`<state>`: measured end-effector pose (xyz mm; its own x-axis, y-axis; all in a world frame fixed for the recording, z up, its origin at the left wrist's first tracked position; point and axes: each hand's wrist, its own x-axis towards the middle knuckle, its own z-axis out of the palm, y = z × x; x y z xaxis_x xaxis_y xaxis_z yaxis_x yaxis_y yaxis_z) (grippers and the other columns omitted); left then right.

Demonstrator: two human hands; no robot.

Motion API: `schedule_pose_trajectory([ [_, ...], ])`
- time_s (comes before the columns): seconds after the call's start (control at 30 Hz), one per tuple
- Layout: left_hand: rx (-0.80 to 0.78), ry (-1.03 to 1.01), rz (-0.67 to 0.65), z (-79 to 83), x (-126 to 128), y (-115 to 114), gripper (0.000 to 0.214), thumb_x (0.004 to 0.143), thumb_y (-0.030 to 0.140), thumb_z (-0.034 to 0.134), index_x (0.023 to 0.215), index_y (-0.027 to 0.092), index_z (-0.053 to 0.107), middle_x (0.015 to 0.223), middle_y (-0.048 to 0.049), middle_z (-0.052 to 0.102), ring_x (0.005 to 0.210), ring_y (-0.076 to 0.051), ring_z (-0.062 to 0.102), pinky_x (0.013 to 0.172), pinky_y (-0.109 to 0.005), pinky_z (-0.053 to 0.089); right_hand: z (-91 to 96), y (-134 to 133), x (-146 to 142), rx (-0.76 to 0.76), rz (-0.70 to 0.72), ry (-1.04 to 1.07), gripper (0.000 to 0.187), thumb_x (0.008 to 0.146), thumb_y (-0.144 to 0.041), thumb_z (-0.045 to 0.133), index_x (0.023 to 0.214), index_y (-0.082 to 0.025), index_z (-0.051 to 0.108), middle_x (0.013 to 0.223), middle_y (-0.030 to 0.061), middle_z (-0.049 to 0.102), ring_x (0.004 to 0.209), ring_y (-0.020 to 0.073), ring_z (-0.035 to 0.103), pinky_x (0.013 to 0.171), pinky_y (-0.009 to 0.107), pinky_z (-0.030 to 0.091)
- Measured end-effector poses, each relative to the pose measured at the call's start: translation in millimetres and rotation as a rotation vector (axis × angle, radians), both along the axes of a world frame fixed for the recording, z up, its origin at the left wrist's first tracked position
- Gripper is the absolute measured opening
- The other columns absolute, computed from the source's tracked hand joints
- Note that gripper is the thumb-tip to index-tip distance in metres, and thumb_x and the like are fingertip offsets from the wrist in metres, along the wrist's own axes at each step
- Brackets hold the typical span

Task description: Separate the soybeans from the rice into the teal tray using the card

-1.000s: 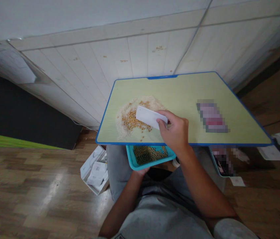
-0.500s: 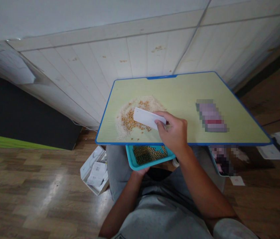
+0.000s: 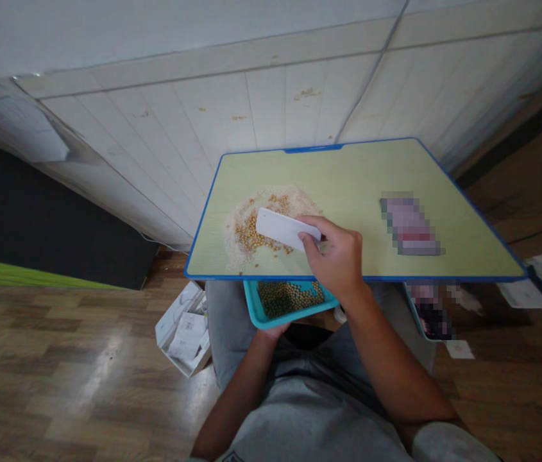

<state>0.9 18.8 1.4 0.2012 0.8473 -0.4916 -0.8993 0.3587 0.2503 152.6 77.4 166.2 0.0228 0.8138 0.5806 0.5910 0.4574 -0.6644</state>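
Note:
My right hand is closed on a white flat card, its edge resting on a heap of white rice mixed with yellow beans on the small green table. Just below the table's front edge a teal tray holds beans. My left hand is under that tray and holds it up; only a bit of the hand shows.
A blurred object lies on the table's right side. A white box sits on the wooden floor at the left. Another blurred item is below the table's right edge. A white panelled wall stands behind.
The card has slid a little to the left over the bean heap with my right hand. The tray has stayed in place.

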Motion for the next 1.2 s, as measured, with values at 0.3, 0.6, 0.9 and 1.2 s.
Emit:
schedule_pose_trajectory([
  [0.3,-0.025,0.002,0.023,7.3,2.8,1.7,0.062,0.115,0.048,0.025,0.130,0.033,0.083,0.166,0.0035,0.063,0.163,-0.028,0.047,0.136,-0.062,0.033,-1.2,1.0,-0.4,0.033,0.002,0.006,0.028,0.095,-0.021,0.064,0.112,-0.026,0.085,0.108,0.0032,0.089,0.093,0.0249,0.085,0.082,0.038,0.068],
  [0.6,-0.058,0.000,0.025,18.0,5.2,2.3,0.063,0.116,0.049,0.024,0.135,0.029,0.080,0.170,0.0004,0.059,0.163,-0.029,0.046,0.138,-0.061,0.030,0.2,-0.3,-0.2,0.043,-0.003,0.025,0.027,0.095,-0.020,0.064,0.111,-0.025,0.085,0.106,0.0029,0.089,0.091,0.0241,0.085,0.081,0.036,0.067],
  [0.9,-0.021,-0.001,0.004,35.0,12.2,5.2,0.063,0.116,0.046,0.020,0.160,0.029,0.061,0.165,-0.0032,0.064,0.162,-0.024,0.048,0.141,-0.055,0.025,-0.8,-0.4,0.4,0.079,0.050,0.111,0.025,0.093,-0.017,0.067,0.109,-0.023,0.085,0.105,0.0024,0.089,0.088,0.0217,0.085,0.079,0.033,0.068],
  [1.2,0.068,-0.022,-0.038,39.4,14.3,5.5,0.066,0.116,0.052,0.024,0.159,0.019,0.061,0.165,-0.0100,0.064,0.162,-0.033,0.048,0.140,-0.060,0.027,-5.4,-2.0,6.8,0.026,0.076,0.147,0.022,0.091,-0.020,0.071,0.107,-0.024,0.087,0.102,0.0022,0.089,0.086,0.0226,0.085,0.074,0.033,0.067],
])
